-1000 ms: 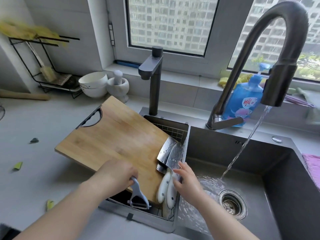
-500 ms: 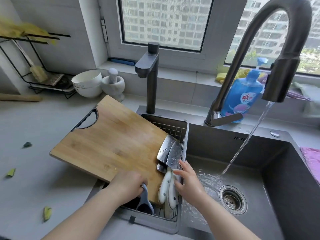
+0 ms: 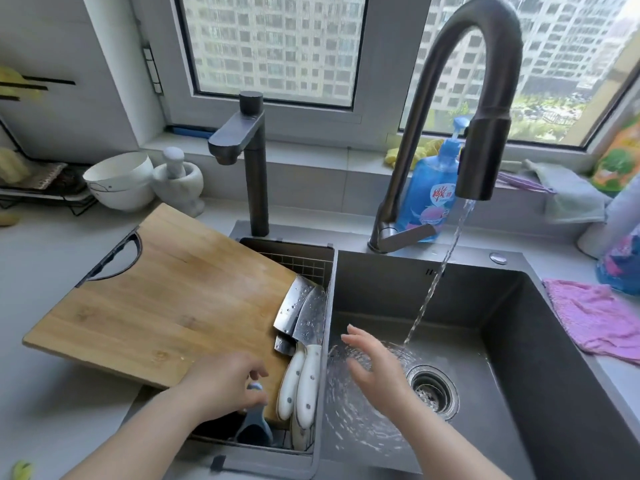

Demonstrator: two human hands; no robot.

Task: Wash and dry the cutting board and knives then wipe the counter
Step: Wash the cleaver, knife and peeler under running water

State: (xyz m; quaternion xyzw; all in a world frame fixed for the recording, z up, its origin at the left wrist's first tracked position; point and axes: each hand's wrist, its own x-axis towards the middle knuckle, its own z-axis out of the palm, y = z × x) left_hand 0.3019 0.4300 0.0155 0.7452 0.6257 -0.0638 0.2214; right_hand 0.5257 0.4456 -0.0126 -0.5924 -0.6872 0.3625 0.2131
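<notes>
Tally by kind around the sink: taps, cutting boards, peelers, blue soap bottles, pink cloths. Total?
Taps: 2
Cutting board: 1
Peeler: 1
Blue soap bottle: 1
Pink cloth: 1
Total: 6

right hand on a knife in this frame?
No, the right hand is spread open over the sink basin, apart from the white-handled knives; the left hand grips the peeler.

Head view, looking down, close over sink (image 3: 398,289)
</notes>
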